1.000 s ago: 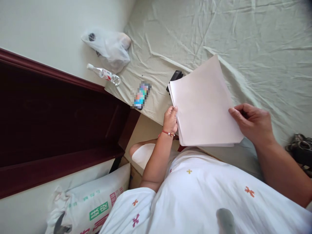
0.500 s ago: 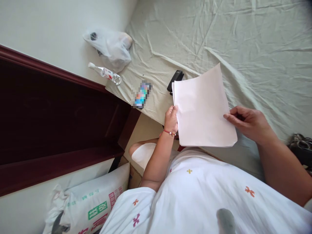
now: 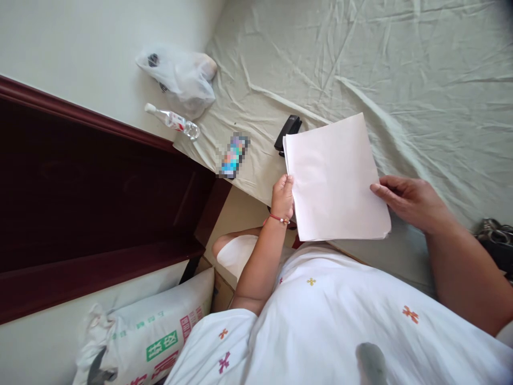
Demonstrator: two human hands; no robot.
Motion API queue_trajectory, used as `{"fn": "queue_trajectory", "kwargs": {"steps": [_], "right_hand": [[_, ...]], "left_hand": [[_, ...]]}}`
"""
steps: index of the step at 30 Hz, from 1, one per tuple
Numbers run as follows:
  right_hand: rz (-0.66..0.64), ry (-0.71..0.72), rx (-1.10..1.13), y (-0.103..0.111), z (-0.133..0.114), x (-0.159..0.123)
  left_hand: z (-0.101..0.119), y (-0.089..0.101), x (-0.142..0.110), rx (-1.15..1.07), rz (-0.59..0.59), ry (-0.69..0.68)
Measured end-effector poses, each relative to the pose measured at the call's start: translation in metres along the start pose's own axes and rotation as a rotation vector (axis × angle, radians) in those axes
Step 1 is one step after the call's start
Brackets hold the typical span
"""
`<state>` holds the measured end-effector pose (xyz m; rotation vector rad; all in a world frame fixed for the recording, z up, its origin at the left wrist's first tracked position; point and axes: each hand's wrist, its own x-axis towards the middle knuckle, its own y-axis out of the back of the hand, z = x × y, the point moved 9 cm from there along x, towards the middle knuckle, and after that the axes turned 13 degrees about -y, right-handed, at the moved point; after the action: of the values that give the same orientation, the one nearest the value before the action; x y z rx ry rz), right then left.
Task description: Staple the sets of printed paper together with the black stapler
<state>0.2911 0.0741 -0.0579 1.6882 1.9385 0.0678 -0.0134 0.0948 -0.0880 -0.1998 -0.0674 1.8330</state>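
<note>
far corner of the paper stack (image 3: 336,187) has dipped twd the body vs 1 sec ago, & the sheets look less fanned at the near right corner; r hand (image 3: 414,204) has shifted in a bit w/ that edge. on my feed i've got the l hand (image 3: 282,198) pinching the stack's left edge, thumb on top, narrow grip. r thumb lies over the right edge; can't tell from here if the fingers behind it pinch too. stack's held over the near edge of the green-grey cloth (image 3: 401,80), close to the white shirt (image 3: 320,326). blk stapler (image 3: 287,131) is by its upper left corner, partly hidden by paper. phone (image 3: 233,156), screen pixelated, lies left of that; btl (image 3: 176,122) on its side further left, plastic bag (image 3: 180,80) just beyond.
</note>
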Motion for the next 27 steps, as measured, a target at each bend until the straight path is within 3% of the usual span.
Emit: {"fn": "queue_trajectory", "kwargs": {"steps": [3, 8, 27], "right_hand": [[-0.108, -0.106, 0.017, -0.009, 0.011, 0.002], [-0.093, -0.257, 0.042, -0.007, 0.016, 0.001], [-0.055, -0.230, -0.047, -0.004, 0.009, 0.000]], "left_hand": [[-0.002, -0.001, -0.001, -0.038, -0.006, 0.047], [-0.005, 0.001, -0.001, -0.073, 0.008, 0.092], [-0.005, 0.000, 0.001, -0.017, -0.011, 0.050]]}}
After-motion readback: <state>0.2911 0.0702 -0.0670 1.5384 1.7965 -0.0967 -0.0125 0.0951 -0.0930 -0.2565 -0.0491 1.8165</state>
